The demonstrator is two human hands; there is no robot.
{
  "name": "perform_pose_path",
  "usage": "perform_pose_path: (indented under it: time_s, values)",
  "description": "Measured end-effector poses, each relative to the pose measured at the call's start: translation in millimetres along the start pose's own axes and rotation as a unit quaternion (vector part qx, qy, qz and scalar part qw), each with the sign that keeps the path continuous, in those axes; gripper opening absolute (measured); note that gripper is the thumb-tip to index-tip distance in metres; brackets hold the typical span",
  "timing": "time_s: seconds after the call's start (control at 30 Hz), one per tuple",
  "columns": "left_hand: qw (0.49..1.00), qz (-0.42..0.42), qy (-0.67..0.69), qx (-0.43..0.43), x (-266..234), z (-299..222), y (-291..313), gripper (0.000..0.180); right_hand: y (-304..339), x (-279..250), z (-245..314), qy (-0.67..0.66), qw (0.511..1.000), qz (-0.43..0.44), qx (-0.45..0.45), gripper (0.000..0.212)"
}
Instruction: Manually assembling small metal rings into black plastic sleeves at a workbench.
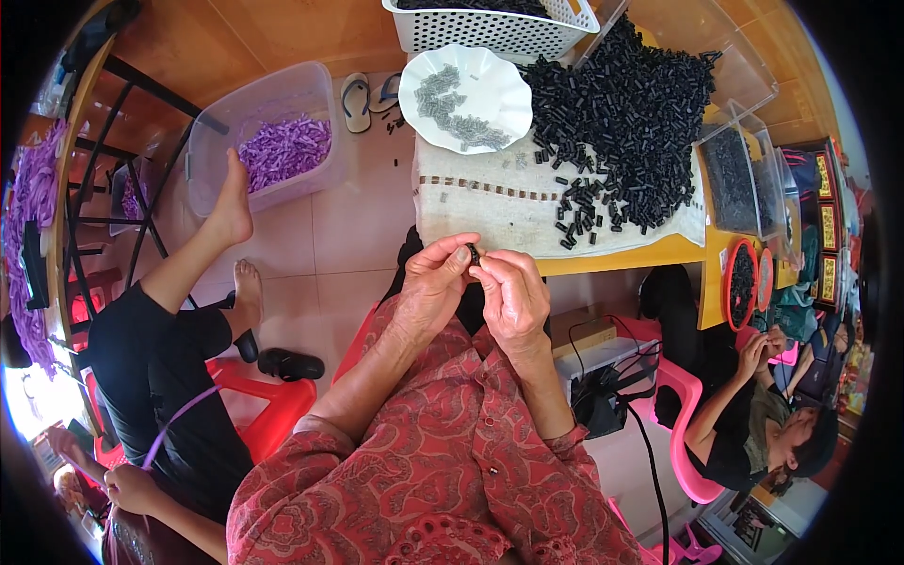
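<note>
A small black plastic piece is pinched between my two hands, just off the table's near edge. My left hand grips it between thumb and forefinger. The fingertips of my right hand close on its other side. Beyond them, a big heap of short black tube-like pieces covers the right part of the cloth. A white scalloped plate at the far left of the table holds many small clear pieces, and a few more lie loose on the cloth.
A perforated white basket stands behind the plate. Clear boxes and a red round tray sit at the table's right. On the floor is a clear bin with purple strips. One person sits at left with a purple strip, another at right.
</note>
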State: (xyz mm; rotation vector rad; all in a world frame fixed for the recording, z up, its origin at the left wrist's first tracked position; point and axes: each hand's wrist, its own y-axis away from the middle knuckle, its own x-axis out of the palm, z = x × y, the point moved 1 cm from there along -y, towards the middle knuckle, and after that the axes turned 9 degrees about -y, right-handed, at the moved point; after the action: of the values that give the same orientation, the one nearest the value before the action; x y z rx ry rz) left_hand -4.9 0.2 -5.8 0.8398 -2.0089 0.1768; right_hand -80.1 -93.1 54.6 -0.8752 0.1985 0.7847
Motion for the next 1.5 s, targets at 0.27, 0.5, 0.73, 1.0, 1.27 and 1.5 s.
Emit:
perform_pose_path:
  time_s: [0.27, 0.5, 0.73, 1.0, 1.27, 1.5]
  values:
    - [1.0, 0.008, 0.0, 0.003, -1.1, -0.7, -0.6, 0.022, 0.0, 0.6, -0.4, -0.059, 0.996, -0.016, 0.066, 0.02]
    - [1.0, 0.014, 0.011, 0.0, 4.0, -0.4, 0.8, 0.022, 1.8, -3.0, -4.7, -0.148, 0.979, -0.014, 0.138, 0.019]
    - [0.999, 0.016, 0.038, -0.028, 2.0, 0.9, 0.6, 0.023, 0.9, -3.9, -1.8, -0.106, 0.988, -0.006, 0.112, 0.015]
    - [1.0, -0.009, 0.003, -0.018, 3.3, 2.2, 0.6, 0.022, 0.3, -3.3, -3.1, -0.035, 0.999, 0.004, 0.041, 0.017]
    - [1.0, -0.01, -0.03, -0.001, 3.8, 0.7, 1.6, 0.022, -3.0, -4.4, 1.4, 0.044, 0.999, 0.013, 0.006, 0.02]
    - [0.999, 0.036, 0.003, -0.001, 5.3, -4.4, 1.0, 0.024, -2.6, -6.3, -0.4, -0.065, 0.995, 0.001, 0.077, 0.027]
